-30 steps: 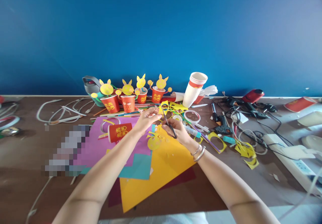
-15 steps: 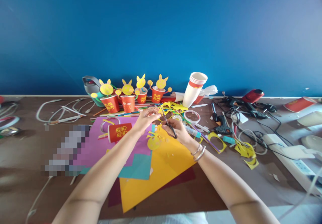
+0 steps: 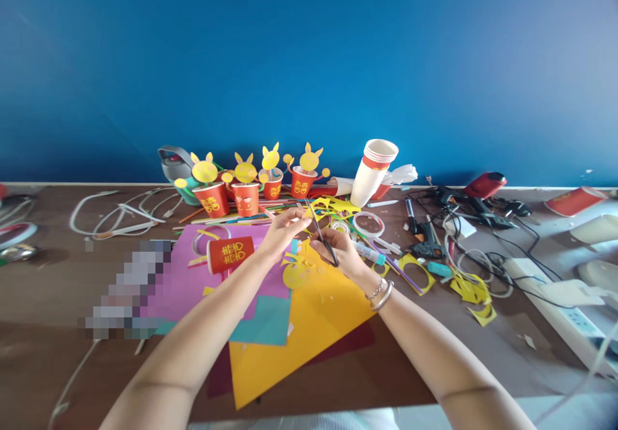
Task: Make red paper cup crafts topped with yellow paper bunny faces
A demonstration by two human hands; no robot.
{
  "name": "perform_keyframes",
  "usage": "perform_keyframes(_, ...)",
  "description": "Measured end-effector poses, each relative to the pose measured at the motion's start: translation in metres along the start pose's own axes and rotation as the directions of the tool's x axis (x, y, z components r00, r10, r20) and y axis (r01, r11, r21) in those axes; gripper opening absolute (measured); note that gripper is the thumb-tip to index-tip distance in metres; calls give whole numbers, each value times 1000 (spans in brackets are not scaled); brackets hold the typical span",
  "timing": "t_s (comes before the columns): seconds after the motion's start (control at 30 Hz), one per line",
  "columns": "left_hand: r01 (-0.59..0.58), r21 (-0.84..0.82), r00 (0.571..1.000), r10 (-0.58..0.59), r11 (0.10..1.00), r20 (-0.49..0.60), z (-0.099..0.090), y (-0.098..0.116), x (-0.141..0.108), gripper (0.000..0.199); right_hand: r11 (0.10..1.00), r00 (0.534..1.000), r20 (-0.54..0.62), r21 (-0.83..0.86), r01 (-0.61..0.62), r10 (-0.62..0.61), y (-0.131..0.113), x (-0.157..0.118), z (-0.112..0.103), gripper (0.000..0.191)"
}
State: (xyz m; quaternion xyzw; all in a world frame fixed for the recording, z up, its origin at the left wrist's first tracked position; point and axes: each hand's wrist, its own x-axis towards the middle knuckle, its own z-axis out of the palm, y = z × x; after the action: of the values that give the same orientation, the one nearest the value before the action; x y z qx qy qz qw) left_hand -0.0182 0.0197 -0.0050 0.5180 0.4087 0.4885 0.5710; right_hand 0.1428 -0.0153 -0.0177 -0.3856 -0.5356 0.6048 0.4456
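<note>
A blue wall (image 3: 309,63) backs the brown desk (image 3: 386,365); a red cup (image 3: 230,254) lies sideways on purple paper (image 3: 181,275); the left hand (image 3: 284,227) is pinched, its hold unclear; the right hand (image 3: 338,250), curled closed, grips scissors (image 3: 322,237) above orange paper (image 3: 309,327).

Bare forearms, right wrist with silvery bangle (image 3: 383,296), apparently a beaded bracelet (image 3: 376,288).
</note>
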Motion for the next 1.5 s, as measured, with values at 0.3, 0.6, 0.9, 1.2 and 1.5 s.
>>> perform_keyframes(0.3,-36,68,999,35,997,18,1,0,1,23,999,1000,4,37,-13,13,3,1,2,45)
perform_keyframes(0.6,-16,43,999,15,999,36,-3,-1,2,25,999,1000,16,33,-26,26,-1,1,0,42)
perform_keyframes(0.9,41,26,999,-40,999,-21,-2,3,1,29,1000,1000,14,18,-7,7,-1,0,0,40)
perform_keyframes(1.2,14,4,999,-13,1000,-39,1,5,0,26,999,1000,11,26,-19,19,1,0,-1,40)
perform_keyframes(1.5,-53,70,998,52,996,20,4,6,-3,23,999,998,47,35,-39,37,4,3,-1,45)
